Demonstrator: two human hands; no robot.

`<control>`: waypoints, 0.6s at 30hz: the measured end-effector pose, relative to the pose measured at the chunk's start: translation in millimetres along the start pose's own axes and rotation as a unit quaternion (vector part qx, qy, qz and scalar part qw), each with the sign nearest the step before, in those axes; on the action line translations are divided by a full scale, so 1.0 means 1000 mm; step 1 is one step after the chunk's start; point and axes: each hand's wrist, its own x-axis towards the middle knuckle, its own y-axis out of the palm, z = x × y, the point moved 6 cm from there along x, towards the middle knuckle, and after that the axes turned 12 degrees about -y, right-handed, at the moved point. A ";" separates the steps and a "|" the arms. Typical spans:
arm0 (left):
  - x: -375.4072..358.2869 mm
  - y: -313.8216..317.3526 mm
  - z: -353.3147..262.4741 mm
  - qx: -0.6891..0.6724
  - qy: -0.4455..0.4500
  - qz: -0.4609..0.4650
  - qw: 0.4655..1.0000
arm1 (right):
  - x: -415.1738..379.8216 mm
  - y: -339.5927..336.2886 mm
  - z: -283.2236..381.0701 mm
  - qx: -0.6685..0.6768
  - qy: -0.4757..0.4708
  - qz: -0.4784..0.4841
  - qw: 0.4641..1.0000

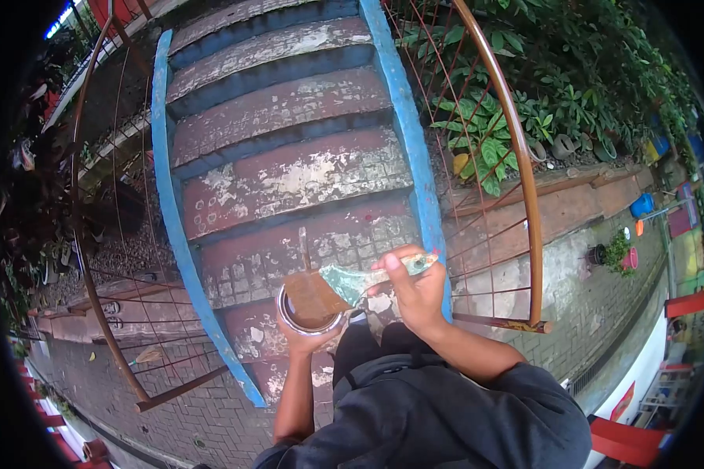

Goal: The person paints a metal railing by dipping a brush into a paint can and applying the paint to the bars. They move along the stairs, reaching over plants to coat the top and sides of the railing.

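Just below the frame's centre, the left hand (305,338) cups a small paint can (309,313) from beneath, fingers closed round it. The right hand (416,291) grips a paintbrush (344,283) by its handle, brown-loaded bristles resting over the can's mouth. Worn red steps (289,176) with blue edging rise above.
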 end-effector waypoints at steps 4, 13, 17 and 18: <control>0.043 0.017 -0.064 -0.005 0.072 0.008 0.997 | 0.035 -0.006 -0.001 0.046 -0.040 -0.080 0.995; 0.097 0.096 -0.102 0.030 0.089 0.083 0.992 | 0.071 -0.057 0.020 0.116 -0.114 -0.210 0.964; 0.134 0.138 -0.090 0.098 0.068 0.140 0.983 | 0.102 -0.090 0.031 0.095 -0.145 -0.215 0.961; 0.146 0.150 -0.087 0.100 0.072 0.145 0.982 | 0.115 -0.100 0.030 0.109 -0.160 -0.211 0.958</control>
